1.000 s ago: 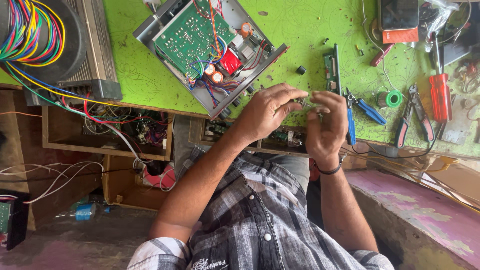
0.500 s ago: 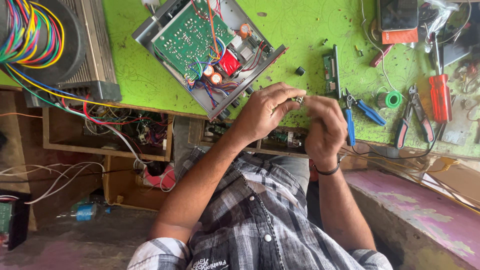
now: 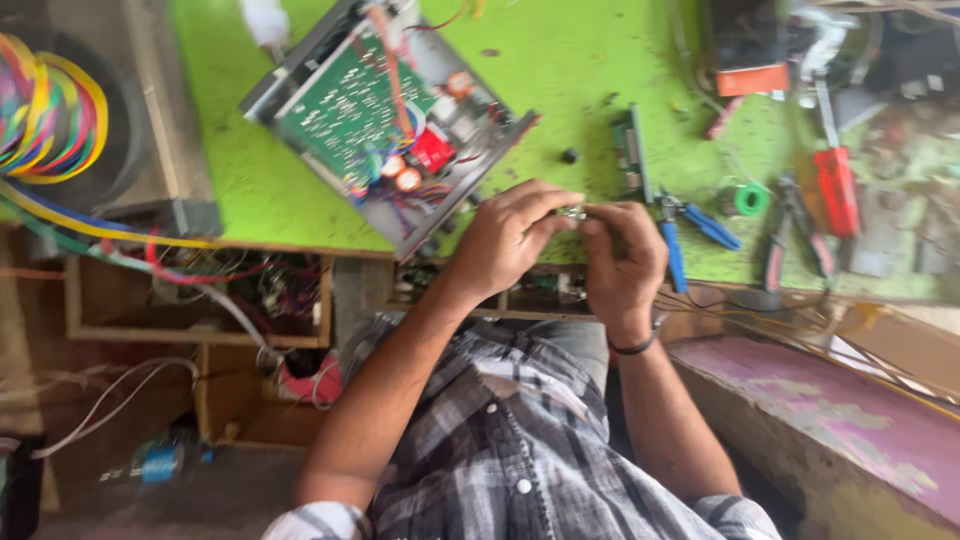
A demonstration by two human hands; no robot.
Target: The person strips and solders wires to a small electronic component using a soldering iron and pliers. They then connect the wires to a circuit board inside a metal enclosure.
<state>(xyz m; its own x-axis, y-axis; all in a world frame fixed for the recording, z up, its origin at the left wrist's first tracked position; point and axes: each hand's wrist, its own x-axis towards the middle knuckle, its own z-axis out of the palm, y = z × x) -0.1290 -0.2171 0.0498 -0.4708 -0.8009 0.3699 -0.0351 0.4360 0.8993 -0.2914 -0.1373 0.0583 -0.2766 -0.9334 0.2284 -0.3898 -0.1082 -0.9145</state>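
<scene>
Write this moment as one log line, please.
left hand: pinches small metal part | right hand: pinches same part | over green bench

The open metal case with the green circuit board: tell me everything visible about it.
The open metal case lies flat on the green table, turned at an angle, with its lid off. It looks like grey sheet metal. Inside sits a green circuit board with white markings, a red block, orange-topped round parts and red wires running across it. Neither hand touches it; the left hand is just below its lower corner.
</scene>
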